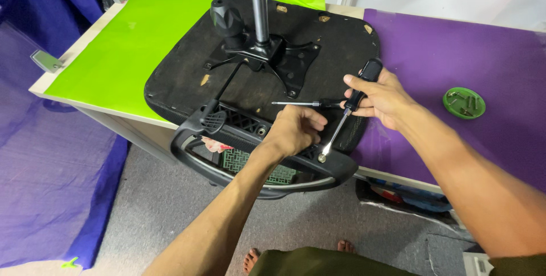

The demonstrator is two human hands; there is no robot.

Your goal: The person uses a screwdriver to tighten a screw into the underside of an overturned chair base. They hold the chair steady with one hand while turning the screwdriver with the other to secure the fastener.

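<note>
Your right hand (382, 97) was closed around the black handle of a screwdriver (347, 111), its shaft angled down and to the left, the tip at a screw on the near edge of the chair's black armrest frame (256, 156). Your left hand (296, 131) curled over that frame just left of the tip; what it gripped I could not tell. The upturned chair seat (187, 77) lay across the table, half on green sheet (131, 43). A small green dish (464, 103) sat far right on purple cloth (455, 48).
</note>
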